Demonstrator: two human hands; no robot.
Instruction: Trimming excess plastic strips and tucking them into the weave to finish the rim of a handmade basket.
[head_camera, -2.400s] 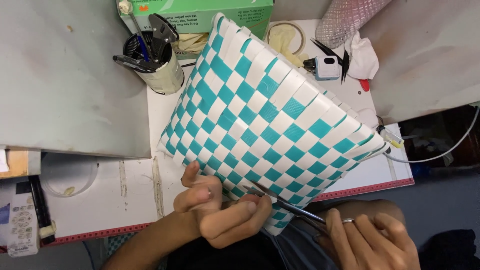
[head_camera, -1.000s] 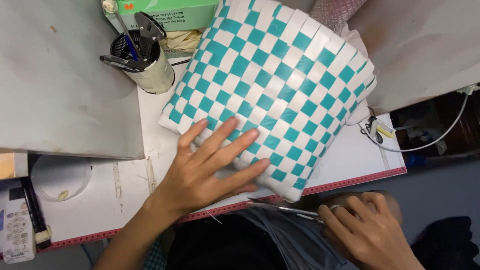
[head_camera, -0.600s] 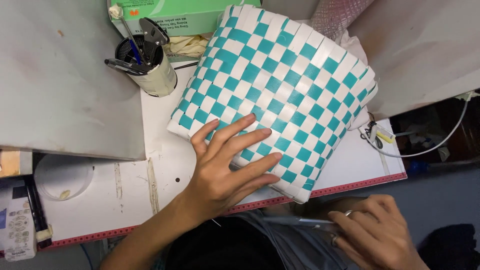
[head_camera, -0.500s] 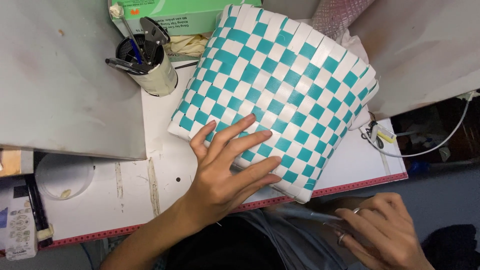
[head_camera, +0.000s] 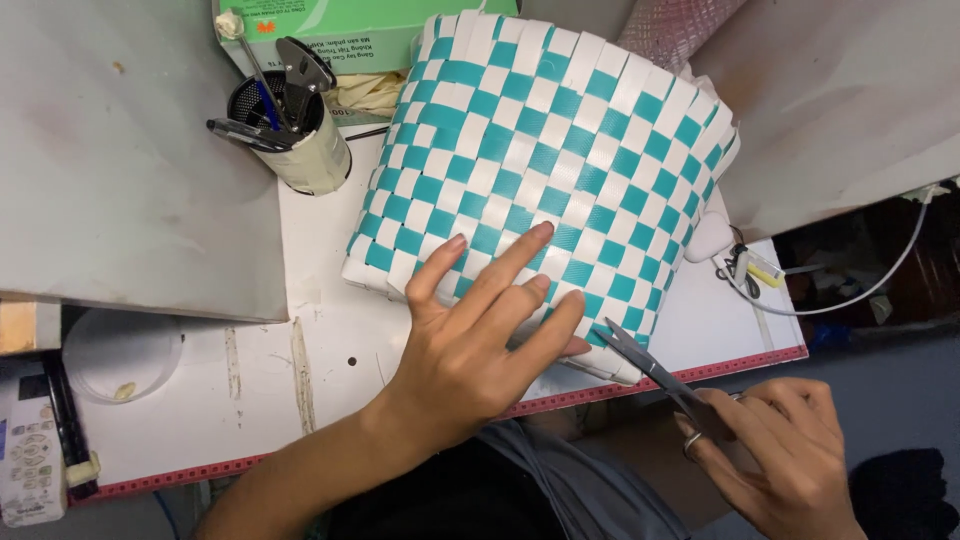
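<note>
Your left hand (head_camera: 478, 345) lies flat, fingers spread, pressed on the lower edge of the woven basket (head_camera: 545, 160) — a teal-and-white checkered piece lying on its side across the centre and upper middle of the frame. Your fingertips reach up over the weave; your palm sits just below the basket's lower rim, over the white table (head_camera: 300, 390).

Your right hand (head_camera: 775, 455), in the lower right of the frame, is closed around the handles of a pair of scissors (head_camera: 650, 370). The blades are slightly parted and point up and left, their tips touching or just beside the basket's lower right corner, near your left little finger.

Outward from there — in the upper left stands a pen cup (head_camera: 295, 135) holding pens and a metal tool, just left of the basket. Behind it, at the top edge, is a green box (head_camera: 350, 25). Right of the basket lies a small white device with a cable (head_camera: 850, 295) running to the right edge. In the lower left corner rests a white remote control (head_camera: 25, 470), beside a round clear lid (head_camera: 120, 355)
</note>
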